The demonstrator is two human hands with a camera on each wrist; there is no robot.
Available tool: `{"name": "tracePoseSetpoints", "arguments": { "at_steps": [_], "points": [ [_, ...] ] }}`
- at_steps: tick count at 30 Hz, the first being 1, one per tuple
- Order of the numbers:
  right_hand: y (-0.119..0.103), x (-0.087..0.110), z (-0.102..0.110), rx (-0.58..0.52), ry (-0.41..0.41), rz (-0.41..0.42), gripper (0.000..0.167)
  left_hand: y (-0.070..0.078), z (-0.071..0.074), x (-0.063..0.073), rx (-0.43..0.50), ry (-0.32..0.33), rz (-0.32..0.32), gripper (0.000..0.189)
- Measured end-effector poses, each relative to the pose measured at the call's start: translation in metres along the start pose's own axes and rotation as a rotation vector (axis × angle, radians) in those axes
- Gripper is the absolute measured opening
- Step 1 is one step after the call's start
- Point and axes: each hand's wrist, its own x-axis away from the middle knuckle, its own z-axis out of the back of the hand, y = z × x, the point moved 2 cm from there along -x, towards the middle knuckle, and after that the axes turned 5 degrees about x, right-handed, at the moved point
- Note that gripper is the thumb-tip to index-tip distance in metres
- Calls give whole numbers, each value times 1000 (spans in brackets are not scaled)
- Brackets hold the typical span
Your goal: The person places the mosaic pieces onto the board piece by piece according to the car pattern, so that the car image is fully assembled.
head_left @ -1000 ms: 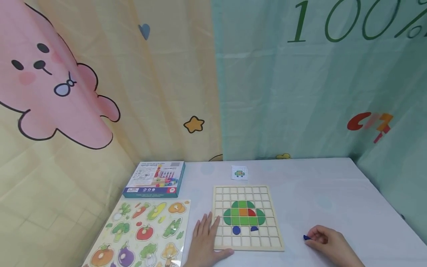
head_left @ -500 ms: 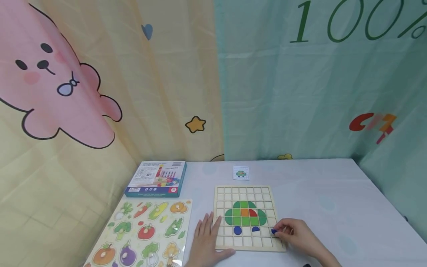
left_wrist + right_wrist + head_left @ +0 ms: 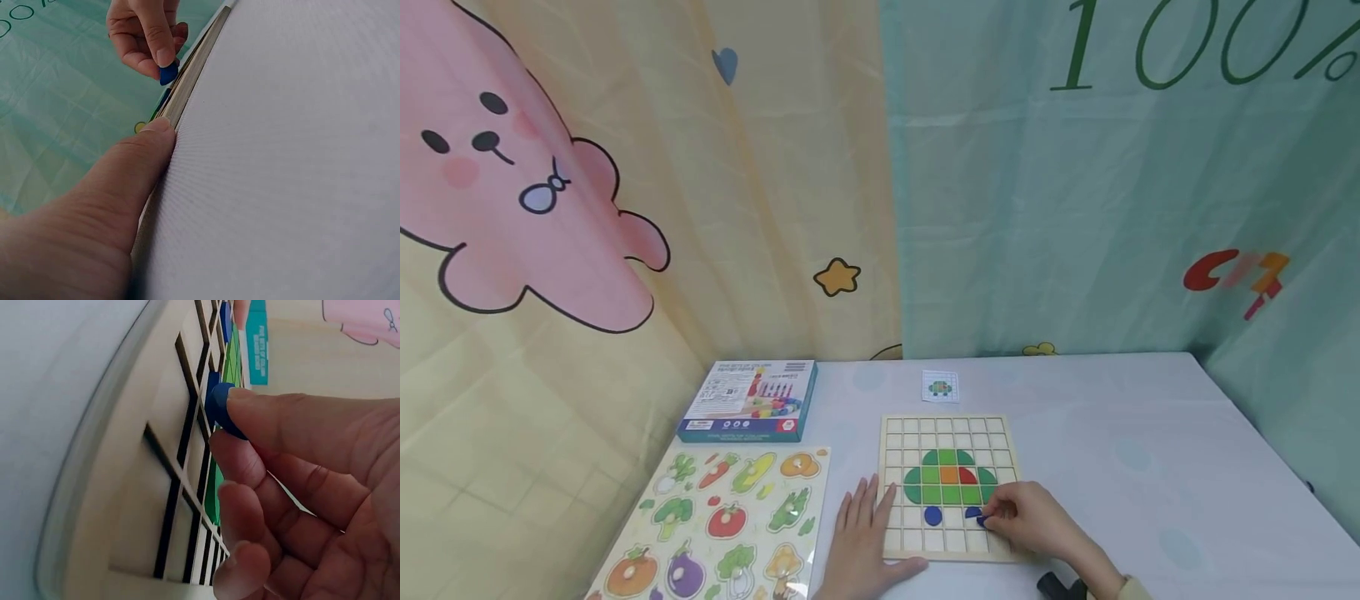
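A wooden grid board (image 3: 943, 546) lies on the table, with green, orange and red pieces set in a rounded shape. Below that shape are a blue round piece (image 3: 933, 516) and a blue half-round piece (image 3: 972, 512). My right hand (image 3: 1028, 518) pinches a second blue half-round piece (image 3: 224, 411) between thumb and forefinger, right beside the half-round one in the grid. My left hand (image 3: 867, 546) rests at the board's left side, fingers straight and spread, the thumb (image 3: 125, 169) along its front edge.
A small pattern card (image 3: 940, 387) lies behind the board. On the left are a vegetable picture sheet (image 3: 752, 517) and a boxed set (image 3: 748, 402). Printed curtains hang behind the table. A black strap piece (image 3: 1060, 586) shows near my right wrist.
My right hand has moved left from the bare table to over the board, carrying the blue half-round piece to the one in the grid. The left hand has stayed put.
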Motion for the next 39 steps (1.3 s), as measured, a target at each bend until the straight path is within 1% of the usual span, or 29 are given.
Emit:
{"name": "tracePoseSetpoints", "arguments": {
  "at_steps": [4, 10, 16, 24, 31, 36, 39],
  "points": [
    [-4, -4, -2, 11, 8, 1, 11, -1, -2, 0, -7, -7, 6, 107],
    [-7, -6, -6, -4, 21, -2, 12, -3, -3, -1, -8, -5, 7, 108],
    [-8, -6, -9, -2, 58, -31, 13, -2, -4, -1, -7, -25, 18, 109],
    [-10, -6, -12, -25, 91, -66, 14, -2, -3, 0, -5, -15, 12, 109],
    [-9, -5, -11, -37, 88, -77, 16, -3, -4, -1, -8, -22, 11, 108],
    [-9, -6, -13, -37, 76, -68, 19, -1, -1, -1, 2, -37, 21, 108],
    [-10, -6, -15, -24, 84, -73, 21, 0, 1, -1, 6, -50, 32, 109]
  ]
}}
